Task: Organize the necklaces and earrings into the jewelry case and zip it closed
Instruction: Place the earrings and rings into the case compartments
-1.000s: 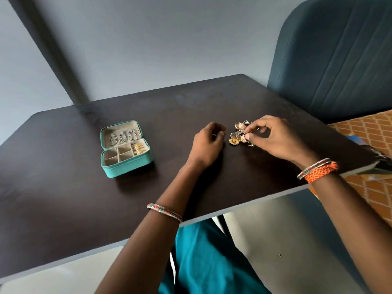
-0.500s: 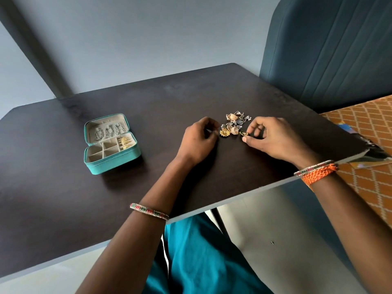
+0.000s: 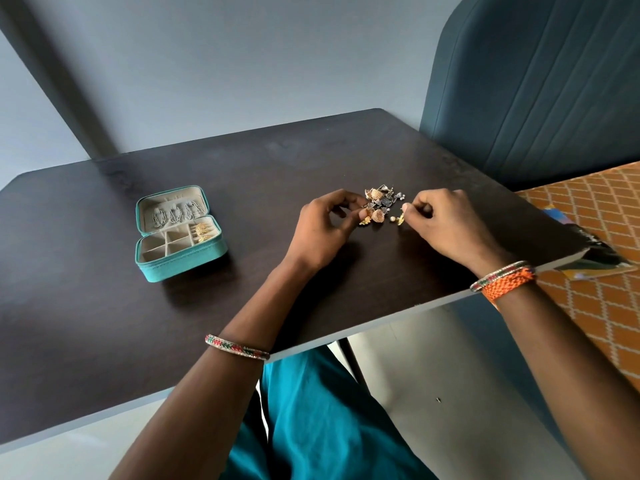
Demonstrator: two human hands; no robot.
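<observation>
A small heap of gold and silver earrings [image 3: 381, 202] lies on the dark table [image 3: 104, 323] right of centre. My left hand [image 3: 323, 230] rests at the heap's left side, its fingertips pinching a gold earring [image 3: 367, 218] at the heap's edge. My right hand [image 3: 446, 223] sits at the heap's right side and pinches a small gold earring [image 3: 401, 219] against the tabletop. The teal jewelry case [image 3: 180, 233] stands open to the left, with silver necklaces hung in its lid and gold earrings in its back right compartment.
A dark teal padded headboard [image 3: 536, 91] rises behind the table's right side. An orange patterned bedcover [image 3: 595, 244] lies to the right, with a booklet [image 3: 588, 254] poking out under the table corner. The table's near edge runs across my forearms.
My right hand has come down from the top of the heap to its right side and pinches one small earring. My left hand has closed in on the heap's left edge.
</observation>
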